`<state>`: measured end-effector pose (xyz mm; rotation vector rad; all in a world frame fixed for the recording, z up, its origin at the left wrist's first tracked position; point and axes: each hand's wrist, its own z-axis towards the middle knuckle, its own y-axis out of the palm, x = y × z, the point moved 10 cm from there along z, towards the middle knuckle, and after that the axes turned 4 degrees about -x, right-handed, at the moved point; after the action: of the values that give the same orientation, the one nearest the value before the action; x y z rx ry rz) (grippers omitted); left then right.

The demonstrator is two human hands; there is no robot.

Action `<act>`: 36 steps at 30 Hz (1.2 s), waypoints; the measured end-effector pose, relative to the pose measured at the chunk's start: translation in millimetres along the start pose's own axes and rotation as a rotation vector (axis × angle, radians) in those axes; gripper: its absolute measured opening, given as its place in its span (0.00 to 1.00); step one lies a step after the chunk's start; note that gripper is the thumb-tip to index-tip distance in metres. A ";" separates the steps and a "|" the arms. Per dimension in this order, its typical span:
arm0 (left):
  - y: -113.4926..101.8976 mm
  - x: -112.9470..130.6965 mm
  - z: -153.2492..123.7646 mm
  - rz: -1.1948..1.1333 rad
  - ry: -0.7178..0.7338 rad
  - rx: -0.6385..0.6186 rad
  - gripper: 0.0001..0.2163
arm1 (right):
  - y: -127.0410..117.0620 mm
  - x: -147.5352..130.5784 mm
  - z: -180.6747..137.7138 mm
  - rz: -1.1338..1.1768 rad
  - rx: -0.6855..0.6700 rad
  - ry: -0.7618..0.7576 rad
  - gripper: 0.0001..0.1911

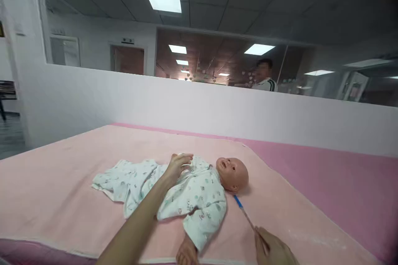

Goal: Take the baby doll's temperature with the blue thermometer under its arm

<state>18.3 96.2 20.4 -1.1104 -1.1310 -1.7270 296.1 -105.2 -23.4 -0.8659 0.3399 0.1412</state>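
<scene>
"Right hand (275,246) nearest?"

"Fingers pinching a blue-tipped rod (245,214), tip near the head (233,174) of a baby doll (200,188)."

"Left hand (178,167)?"

"Fingers loosely extended over its printed top (205,201), contact unclear. Doll lies on peach sheet (62,186)."

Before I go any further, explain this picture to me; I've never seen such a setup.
There is no machine: a person works bare-handed, and the single picture comes from a camera worn on their head, looking forward and down. A clothed baby doll lies on a pale pink sheet. The left hand is over the doll; whether it grasps anything is unclear. The right hand holds a thin stick, its blue end near the doll's head.
</scene>
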 end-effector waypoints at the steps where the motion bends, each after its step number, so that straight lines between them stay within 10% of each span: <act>1: 6.9 -1.2 -1.8 0.094 0.003 -0.038 0.15 | -3.8 -11.2 7.7 0.032 0.007 -0.018 0.11; 7: 37.4 5.3 -5.5 0.745 0.139 -0.198 0.20 | 0.5 -85.1 71.4 0.164 -0.030 -0.067 0.13; 12: 48.1 -2.0 12.5 0.956 0.084 -0.332 0.20 | 57.2 -139.2 125.2 0.309 -0.214 -0.157 0.13; 36: 94.8 21.3 -22.3 1.000 0.291 -0.479 0.17 | 55.0 -138.2 118.6 0.508 0.031 -0.174 0.12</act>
<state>92.8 43.4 60.6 -1.3201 0.0921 -1.2645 180.3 23.1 56.1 -0.7165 0.3919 0.6772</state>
